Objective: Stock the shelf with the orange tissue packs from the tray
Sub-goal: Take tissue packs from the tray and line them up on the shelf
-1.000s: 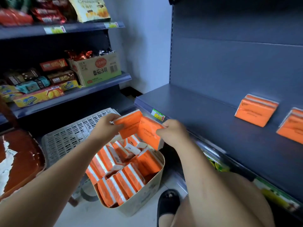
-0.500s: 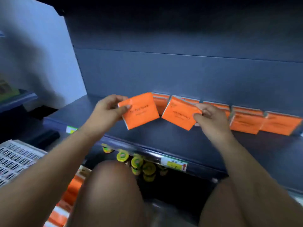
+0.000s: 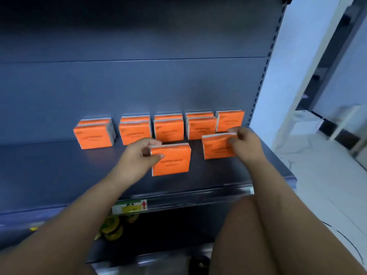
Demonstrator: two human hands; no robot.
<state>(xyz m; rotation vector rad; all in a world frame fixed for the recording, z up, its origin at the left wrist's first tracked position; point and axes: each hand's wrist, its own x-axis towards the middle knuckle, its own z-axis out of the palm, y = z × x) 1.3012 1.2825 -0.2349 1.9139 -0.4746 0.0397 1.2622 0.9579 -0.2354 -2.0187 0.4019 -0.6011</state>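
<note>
The left hand (image 3: 139,157) grips a flat orange tissue pack (image 3: 172,161) printed COTTON TISSUE by its upper left corner — thumb on the front face, fingers curled over the top edge. This pack stands upright, face to the camera, over the front half of the dark blue-grey metal shelf (image 3: 49,165); I cannot tell whether its lower edge touches the shelf.

The right hand (image 3: 245,144) pinches a second orange tissue pack (image 3: 216,147) at its upper right corner. It is slightly tilted and sits just right of and behind the first, the two apart.

Along the shelf's back panel (image 3: 139,86) stands a row of orange packs (image 3: 168,130) — five places side by side. The four on the left each have one pack in front of another, while the pack farthest right (image 3: 230,120) looks single. The second pack is just in front of that right end.

On the shelf's front rail sits a yellow price label with a red arrow (image 3: 130,207), and on a lower level beneath it are blurred yellow-topped items (image 3: 113,229). A bare knee (image 3: 248,225) rises at the lower right.
</note>
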